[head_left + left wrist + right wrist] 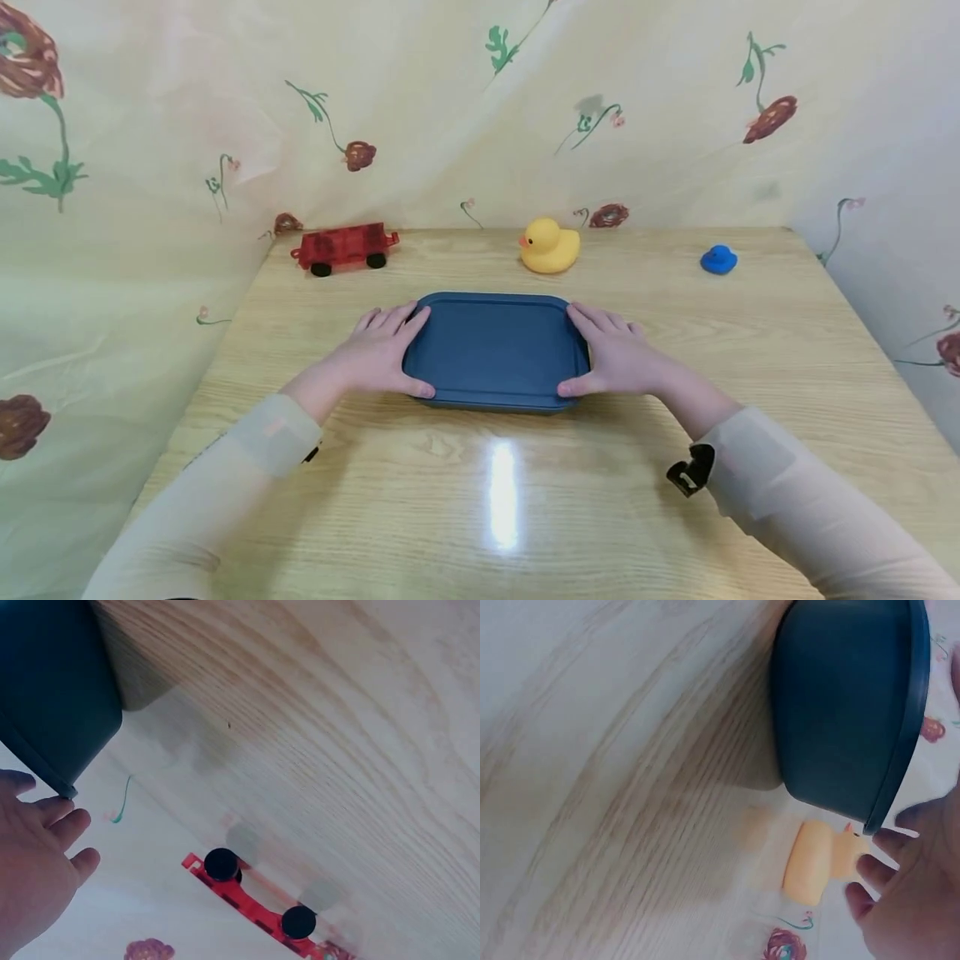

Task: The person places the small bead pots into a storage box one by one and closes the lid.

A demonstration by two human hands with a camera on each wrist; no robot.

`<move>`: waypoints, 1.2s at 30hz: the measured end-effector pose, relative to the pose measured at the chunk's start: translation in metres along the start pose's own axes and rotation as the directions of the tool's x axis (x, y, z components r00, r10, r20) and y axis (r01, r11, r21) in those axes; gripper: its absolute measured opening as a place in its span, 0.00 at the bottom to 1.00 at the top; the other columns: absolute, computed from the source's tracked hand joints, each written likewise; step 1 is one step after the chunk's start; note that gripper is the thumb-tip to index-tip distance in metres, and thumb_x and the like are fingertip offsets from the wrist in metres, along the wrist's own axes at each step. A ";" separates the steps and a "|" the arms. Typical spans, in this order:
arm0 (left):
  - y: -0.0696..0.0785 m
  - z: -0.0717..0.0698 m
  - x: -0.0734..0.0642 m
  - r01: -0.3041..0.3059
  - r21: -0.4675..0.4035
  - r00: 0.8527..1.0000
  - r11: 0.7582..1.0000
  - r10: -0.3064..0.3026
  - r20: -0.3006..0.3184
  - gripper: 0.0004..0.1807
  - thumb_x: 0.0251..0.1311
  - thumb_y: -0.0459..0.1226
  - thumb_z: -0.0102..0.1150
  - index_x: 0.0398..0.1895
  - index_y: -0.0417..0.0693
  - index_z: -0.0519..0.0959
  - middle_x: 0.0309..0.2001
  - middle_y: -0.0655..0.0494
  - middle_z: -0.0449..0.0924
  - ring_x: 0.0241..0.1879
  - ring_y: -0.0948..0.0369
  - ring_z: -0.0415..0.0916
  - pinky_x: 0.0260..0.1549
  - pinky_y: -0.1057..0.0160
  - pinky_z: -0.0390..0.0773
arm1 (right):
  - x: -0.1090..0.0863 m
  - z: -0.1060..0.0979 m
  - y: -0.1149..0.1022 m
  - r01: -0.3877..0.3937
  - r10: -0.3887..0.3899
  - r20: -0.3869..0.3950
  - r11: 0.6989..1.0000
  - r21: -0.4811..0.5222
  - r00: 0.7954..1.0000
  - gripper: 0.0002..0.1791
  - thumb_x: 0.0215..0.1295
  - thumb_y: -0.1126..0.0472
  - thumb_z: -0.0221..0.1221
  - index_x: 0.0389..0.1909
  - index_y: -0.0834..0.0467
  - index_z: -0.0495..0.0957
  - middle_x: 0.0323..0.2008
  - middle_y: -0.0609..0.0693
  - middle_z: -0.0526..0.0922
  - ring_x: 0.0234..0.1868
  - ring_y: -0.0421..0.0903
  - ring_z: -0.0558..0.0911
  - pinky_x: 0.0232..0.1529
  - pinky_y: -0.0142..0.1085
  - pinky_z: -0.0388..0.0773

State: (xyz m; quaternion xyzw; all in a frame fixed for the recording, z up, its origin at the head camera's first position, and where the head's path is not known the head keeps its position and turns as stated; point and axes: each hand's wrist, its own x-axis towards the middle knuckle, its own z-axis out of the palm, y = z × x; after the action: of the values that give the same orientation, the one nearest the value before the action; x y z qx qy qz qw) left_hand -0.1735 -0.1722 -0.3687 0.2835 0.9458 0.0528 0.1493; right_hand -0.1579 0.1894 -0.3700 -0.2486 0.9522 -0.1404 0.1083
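Note:
A dark blue lidded box (495, 346) stands on the wooden table, its lid upward with a raised border. My left hand (384, 350) spans the box's left end: the thumb rests on the near corner of the lid, the forefinger on the far one. Opposite it, my right hand (617, 352) touches the right end in the same way, thumb near and forefinger far. Fingers of both hands are spread and fairly straight. From the right wrist, the fingertips (876, 871) show close to the rim of the box (840, 712), whose sides narrow toward the table.
Behind the box, a red toy wagon (347, 247) with black wheels stands at the back left, a yellow rubber duck (551, 247) near the middle, and a small blue duck (718, 260) at the right. A flower-patterned cloth (420, 100) hangs along the table's back edge.

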 end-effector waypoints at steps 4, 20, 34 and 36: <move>0.001 -0.005 0.007 -0.016 -0.002 0.999 1.000 0.016 -0.034 0.68 0.36 0.80 0.43 0.75 0.52 0.36 0.74 0.46 0.35 0.71 0.46 0.37 0.64 0.41 0.38 | 0.007 -0.008 -0.002 0.007 -0.006 -0.061 1.000 0.019 0.998 0.66 0.42 0.26 0.62 0.73 0.62 0.45 0.71 0.60 0.50 0.67 0.66 0.51 0.55 0.67 0.49; 0.030 -0.012 0.048 -0.083 -0.019 0.996 0.996 0.084 0.043 0.70 0.32 0.80 0.47 0.75 0.54 0.35 0.74 0.46 0.32 0.72 0.49 0.29 0.66 0.47 0.31 | 0.047 -0.010 -0.027 0.017 -0.016 0.077 1.000 -0.013 0.997 0.66 0.41 0.23 0.58 0.74 0.58 0.44 0.72 0.57 0.50 0.71 0.59 0.45 0.61 0.64 0.44; 0.030 -0.012 0.040 -0.125 -0.007 0.990 0.992 0.125 0.072 0.70 0.32 0.80 0.49 0.75 0.56 0.34 0.74 0.46 0.29 0.72 0.48 0.27 0.65 0.46 0.28 | 0.042 0.001 -0.024 0.117 -0.109 0.096 0.990 -0.083 0.989 0.71 0.38 0.17 0.52 0.74 0.60 0.40 0.73 0.56 0.42 0.72 0.58 0.38 0.63 0.62 0.39; 0.031 -0.009 0.040 -0.132 0.025 0.989 0.991 0.130 0.069 0.72 0.30 0.81 0.48 0.75 0.56 0.33 0.74 0.46 0.28 0.72 0.48 0.25 0.65 0.46 0.28 | 0.041 0.002 -0.025 0.131 -0.120 0.107 0.986 -0.106 0.987 0.73 0.36 0.15 0.50 0.74 0.60 0.40 0.73 0.57 0.41 0.72 0.58 0.38 0.64 0.61 0.39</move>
State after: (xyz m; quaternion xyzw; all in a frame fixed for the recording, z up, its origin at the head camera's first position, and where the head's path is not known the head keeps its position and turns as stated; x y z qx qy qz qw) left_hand -0.1920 -0.1241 -0.3645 0.3489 0.9202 0.0392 0.1729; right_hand -0.1811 0.1474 -0.3691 -0.3205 0.9345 -0.0802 0.1326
